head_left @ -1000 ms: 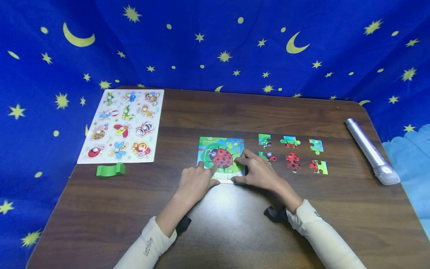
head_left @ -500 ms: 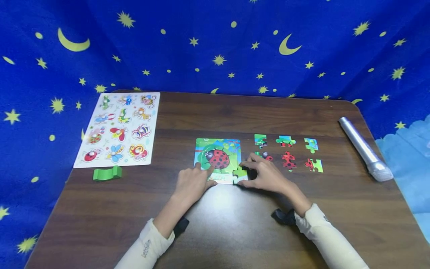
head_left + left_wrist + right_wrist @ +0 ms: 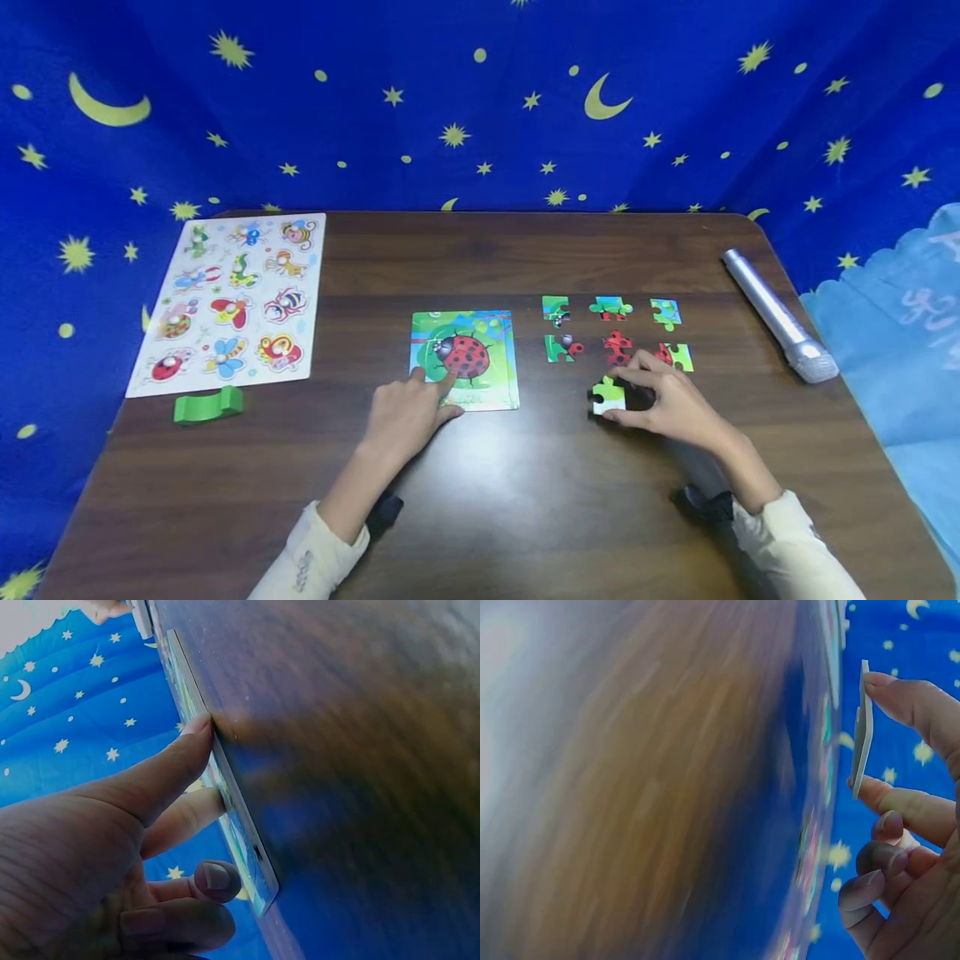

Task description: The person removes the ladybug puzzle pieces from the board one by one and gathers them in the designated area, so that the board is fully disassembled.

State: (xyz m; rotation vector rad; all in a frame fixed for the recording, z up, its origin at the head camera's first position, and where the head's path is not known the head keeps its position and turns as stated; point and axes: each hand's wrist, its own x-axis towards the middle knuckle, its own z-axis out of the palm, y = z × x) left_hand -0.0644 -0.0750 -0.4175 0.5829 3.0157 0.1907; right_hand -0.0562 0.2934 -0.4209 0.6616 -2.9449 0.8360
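A square ladybug puzzle board (image 3: 480,329) lies mid-table in the head view. My left hand (image 3: 405,417) touches its lower left part with thumb and index finger; in the left wrist view the thumb (image 3: 176,761) lies at the board's edge while other fingers curl under the palm. Right of the board, my right hand (image 3: 671,400) pinches a green and white puzzle piece (image 3: 609,396) between thumb and index finger. Seen edge-on in the right wrist view, that puzzle piece (image 3: 863,735) is lifted off the tabletop.
Two rows of loose puzzle pieces (image 3: 611,308) lie beyond the right hand. A silver microphone (image 3: 780,317) rests at the table's right side. At the left lie a white insect board (image 3: 225,308) and a green wavy block (image 3: 208,406). A starry blue cloth (image 3: 420,100) hangs behind.
My right hand has drawn a corner puzzle piece off the ladybug board and carried it right, to just below the loose pieces. My left hand stays on the board; the head view has shifted.
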